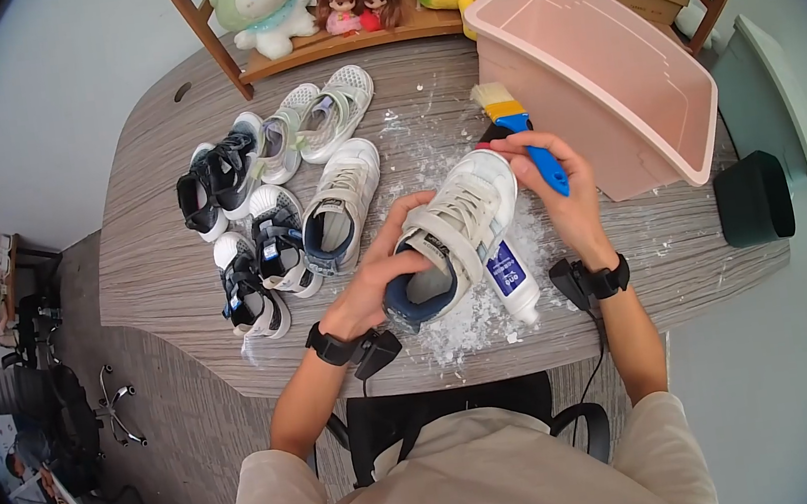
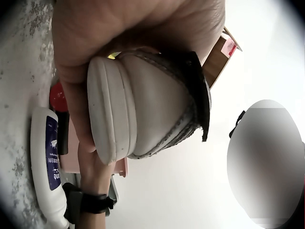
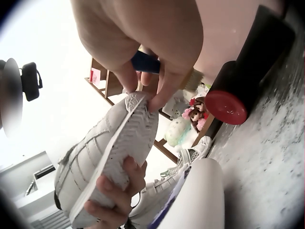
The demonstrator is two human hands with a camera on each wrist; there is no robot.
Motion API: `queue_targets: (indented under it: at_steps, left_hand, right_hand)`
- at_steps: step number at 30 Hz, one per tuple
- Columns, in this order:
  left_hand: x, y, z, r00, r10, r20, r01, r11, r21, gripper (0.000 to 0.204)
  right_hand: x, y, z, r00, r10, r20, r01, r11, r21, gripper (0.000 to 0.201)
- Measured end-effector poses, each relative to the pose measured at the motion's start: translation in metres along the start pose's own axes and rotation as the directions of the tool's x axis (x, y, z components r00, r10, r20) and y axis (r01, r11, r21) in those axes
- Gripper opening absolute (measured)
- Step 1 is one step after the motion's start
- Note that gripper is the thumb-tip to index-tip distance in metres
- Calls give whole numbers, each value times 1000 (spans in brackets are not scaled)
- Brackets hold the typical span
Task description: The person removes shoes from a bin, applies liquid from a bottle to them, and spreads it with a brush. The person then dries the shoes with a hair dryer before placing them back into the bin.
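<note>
A pale sneaker (image 1: 465,219) with a strap and dark blue lining is held above the table. My left hand (image 1: 381,270) grips it near the heel, thumb in the opening; in the left wrist view, the fingers curl under the sole (image 2: 107,109). My right hand (image 1: 568,196) pinches the toe and also holds a blue-handled brush (image 1: 544,164), bristles pointing away. The right wrist view shows that thumb and finger on the toe (image 3: 138,102). A white tube with a blue label (image 1: 513,284) lies just under the shoe. Behind the hands lies a black item with a red end (image 3: 226,107).
Several shoes (image 1: 342,199) stand at the left of the table. White residue (image 1: 455,341) covers the middle. A pink bin (image 1: 595,87) stands at the back right, with a dark green container (image 1: 755,199) beside it. A wooden shelf (image 1: 338,48) holds plush toys.
</note>
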State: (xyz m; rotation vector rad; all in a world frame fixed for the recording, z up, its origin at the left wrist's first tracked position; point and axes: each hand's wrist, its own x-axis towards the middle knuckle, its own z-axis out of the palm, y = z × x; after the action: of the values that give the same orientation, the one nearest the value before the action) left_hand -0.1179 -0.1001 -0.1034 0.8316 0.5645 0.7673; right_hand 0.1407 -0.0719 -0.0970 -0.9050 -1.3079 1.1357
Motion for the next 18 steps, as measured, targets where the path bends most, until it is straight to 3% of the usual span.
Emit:
queue_targets:
  at_steps: [3,8,9,10,12,14,15,17,18]
  left_hand:
    - [1,2,3,999,27,-29,-29,998,-57,67]
    - [2,1,2,976,77,-203,-91,994,-58,62]
    - [3,-2,-5,972,20,-236,-50,992,-120,60]
    - [5,-3,-8,963,-38,-267,-11,983,-182,58]
    - [4,-7,-9,960,-16,-280,-35,984,-174,56]
    - [4,-6,-5,938,10,-347,-81,979,-190,49]
    - [4,-8,-6,939,9,-343,-77,979,-187,49]
    - [4,-12,-10,886,56,-460,-122,986,-117,41]
    - [5,-11,-13,888,58,-456,-125,985,-117,41]
  right_hand:
    - [0,-2,-4,991,62,-120,-58,998,40,27]
    - [4,0,-12,971,-61,-233,91,989,120,41]
    - [4,0,-12,970,-65,-236,95,989,118,41]
    - [3,-1,-10,971,-86,-225,108,990,86,40]
    - [2,-2,-5,973,-103,-208,118,991,61,40]
    - [-2,-5,-1,992,-104,-70,104,995,-2,35]
    - [-4,-6,0,991,-106,-76,106,994,-3,35]
    - [-8,-7,-1,993,-43,109,44,999,-9,31]
    - [-8,-9,-1,993,-46,109,48,999,-13,31]
